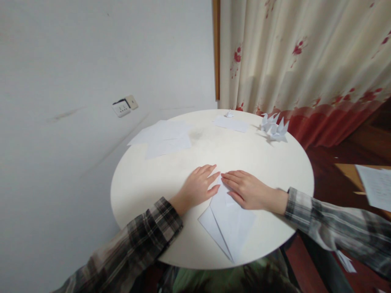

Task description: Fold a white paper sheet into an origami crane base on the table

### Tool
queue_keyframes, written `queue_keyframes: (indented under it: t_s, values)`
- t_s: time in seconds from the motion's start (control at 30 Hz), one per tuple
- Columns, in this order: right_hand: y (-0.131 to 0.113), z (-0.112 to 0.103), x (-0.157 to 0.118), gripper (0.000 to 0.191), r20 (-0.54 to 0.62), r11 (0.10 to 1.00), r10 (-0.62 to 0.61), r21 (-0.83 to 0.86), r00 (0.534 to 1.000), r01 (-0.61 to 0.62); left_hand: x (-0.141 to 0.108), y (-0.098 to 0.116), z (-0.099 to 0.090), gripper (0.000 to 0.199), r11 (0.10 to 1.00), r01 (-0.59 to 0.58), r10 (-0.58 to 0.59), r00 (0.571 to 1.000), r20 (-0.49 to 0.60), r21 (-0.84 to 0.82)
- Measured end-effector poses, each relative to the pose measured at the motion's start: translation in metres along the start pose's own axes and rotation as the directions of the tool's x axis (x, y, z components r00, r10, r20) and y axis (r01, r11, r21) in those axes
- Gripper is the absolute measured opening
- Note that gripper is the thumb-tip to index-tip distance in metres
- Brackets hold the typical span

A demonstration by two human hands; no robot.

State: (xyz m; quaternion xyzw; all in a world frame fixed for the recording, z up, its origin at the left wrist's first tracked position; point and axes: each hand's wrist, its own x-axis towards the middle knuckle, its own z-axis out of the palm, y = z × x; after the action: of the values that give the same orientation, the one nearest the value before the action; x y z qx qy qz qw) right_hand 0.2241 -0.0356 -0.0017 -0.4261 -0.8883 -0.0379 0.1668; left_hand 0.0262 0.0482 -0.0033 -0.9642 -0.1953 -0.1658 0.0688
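A folded sheet of white paper [231, 224] lies near the front of the round table, its narrow tip pointing away from me and a folded flap showing on its left side. My left hand [200, 185] rests at the left edge near that tip, fingers stretched and apart, with the thumb and index finger touching the paper. Across from it, my right hand [246, 189] lies flat over the upper right part, its fingertips by the tip. Part of the paper's right edge is hidden under the right hand.
The white round table [137, 195] stands by the wall. Loose white sheets [166, 136] lie at its back left. Several folded paper cranes [275, 128] stand at the back right. A small folded paper piece [229, 114] sits on another sheet [232, 124]. A curtain [290, 73] hangs behind.
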Motion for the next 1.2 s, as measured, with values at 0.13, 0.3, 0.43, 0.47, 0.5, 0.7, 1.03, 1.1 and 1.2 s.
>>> queue_keyframes:
  t_s: [0.13, 0.3, 0.43, 0.47, 0.5, 0.7, 1.03, 1.1, 1.2]
  values:
    - [0.0003, 0.0003, -0.0002, 0.039, -0.005, 1.0, -0.002, 0.004, 1.0, 0.002, -0.0008, -0.0002, 0.0016, 0.037, 1.0, 0.008, -0.008, 1.0, 0.006, -0.011]
    - [0.0001, 0.0, 0.0002, 0.04, 0.004, 1.0, -0.001, -0.008, 1.0, 0.001, -0.0013, -0.0005, 0.0023, 0.037, 1.0, 0.016, -0.016, 1.0, 0.011, -0.026]
    - [0.0004, 0.0007, 0.0001, 0.04, -0.006, 1.0, -0.003, 0.0, 1.0, 0.003, -0.0014, -0.0012, 0.0029, 0.036, 0.999, 0.012, -0.012, 1.0, -0.012, -0.045]
    - [0.0005, 0.0009, 0.0, 0.04, -0.007, 1.0, -0.004, 0.001, 1.0, 0.004, -0.0014, -0.0013, 0.0032, 0.036, 0.999, 0.013, -0.013, 1.0, -0.013, -0.05]
    - [0.0005, 0.0011, -0.0001, 0.04, -0.007, 1.0, -0.006, 0.002, 1.0, 0.006, -0.0014, -0.0015, 0.0035, 0.036, 0.998, 0.016, -0.017, 1.0, -0.011, -0.054]
    - [0.0009, 0.0014, -0.0003, 0.04, -0.006, 1.0, -0.005, 0.004, 1.0, 0.006, -0.0008, -0.0034, 0.0058, 0.037, 0.998, 0.038, -0.037, 0.999, 0.013, -0.056]
    - [0.0002, 0.0001, -0.0004, 0.04, 0.006, 1.0, -0.001, -0.014, 1.0, 0.001, -0.0024, -0.0031, 0.0047, 0.035, 0.997, 0.031, -0.032, 0.999, -0.016, -0.075]
    - [0.0001, 0.0003, -0.0004, 0.041, 0.008, 1.0, -0.004, -0.019, 1.0, 0.004, -0.0025, -0.0028, 0.0047, 0.035, 0.996, 0.032, -0.034, 0.999, -0.014, -0.086]
    - [0.0001, 0.0007, -0.0001, 0.04, 0.01, 1.0, -0.004, -0.016, 1.0, 0.004, -0.002, -0.0035, 0.0061, 0.036, 0.991, 0.043, -0.044, 0.999, -0.004, -0.124]
